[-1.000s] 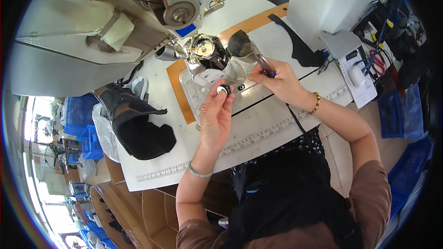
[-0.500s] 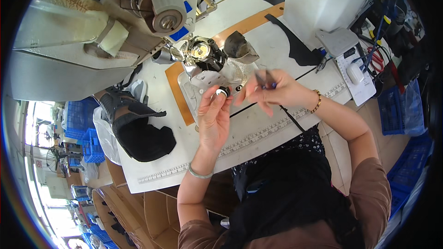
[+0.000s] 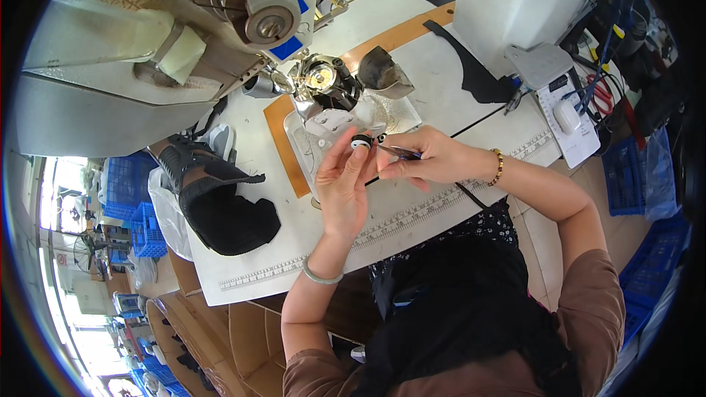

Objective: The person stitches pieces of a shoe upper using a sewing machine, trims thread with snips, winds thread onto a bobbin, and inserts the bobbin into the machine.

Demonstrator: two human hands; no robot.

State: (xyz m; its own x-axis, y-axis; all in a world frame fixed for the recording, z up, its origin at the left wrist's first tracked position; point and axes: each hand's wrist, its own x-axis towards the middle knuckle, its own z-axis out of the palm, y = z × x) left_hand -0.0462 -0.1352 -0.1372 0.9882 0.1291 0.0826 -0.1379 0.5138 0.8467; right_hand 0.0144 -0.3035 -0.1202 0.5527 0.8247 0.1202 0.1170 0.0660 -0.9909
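Pinched in the fingertips of my left hand [image 3: 342, 191] is a small round black-and-white piece [image 3: 360, 142], which looks like a bobbin. My right hand [image 3: 437, 154] is closed around small dark thread snips [image 3: 402, 153], their tips pointing left, close to the round piece. I cannot tell whether the snips touch it. Just beyond both hands is the opened sewing machine part [image 3: 323, 92], its metal covers swung apart and its inner workings showing.
A black shoe upper [image 3: 228, 213] lies left on the white table [image 3: 294, 277], which has a ruler strip [image 3: 412, 222] along its near edge. A curved black cut piece [image 3: 474, 73] lies at the back right. The machine's body [image 3: 118, 114] overhangs the far left.
My right hand has come left and turned, bringing the snips from an upright, blurred position to point at the round piece. My left hand stays almost where it was.
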